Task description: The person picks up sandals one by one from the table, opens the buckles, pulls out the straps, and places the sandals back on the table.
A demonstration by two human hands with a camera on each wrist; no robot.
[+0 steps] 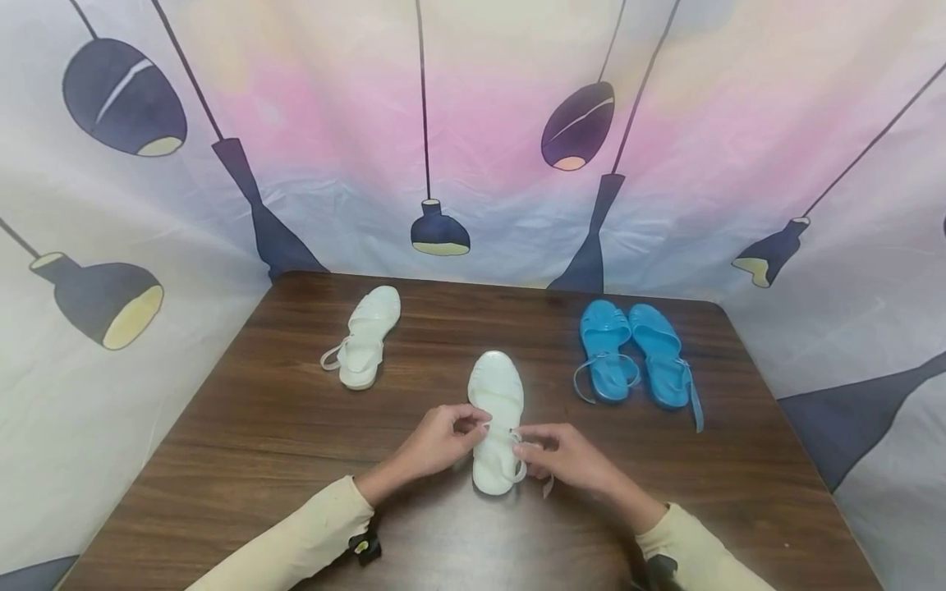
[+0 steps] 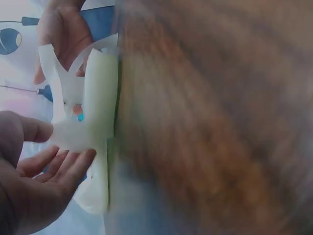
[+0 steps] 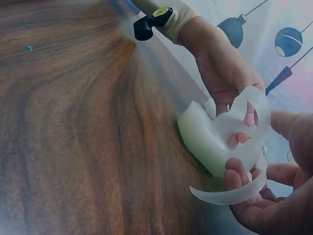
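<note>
Sandal (image 1: 497, 386), white, lies on the tabletop (image 1: 273, 435). On its left, the left hand (image 1: 438, 439) pinches a strap (image 2: 71, 136), fingers (image 2: 73, 172) nearly closed; on its right, the right hand (image 1: 571, 455) holds a strap too, fingers bent.

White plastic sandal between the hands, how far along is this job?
Possibly done: the far white plastic sandal, standing apart with a looped strap. In hand: the near white plastic sandal; the left hand pinches it while the right hand holds its ankle strap. Probably left: the blue plastic sandals, with no hand on them, the right one trailing a loose strap.
</note>
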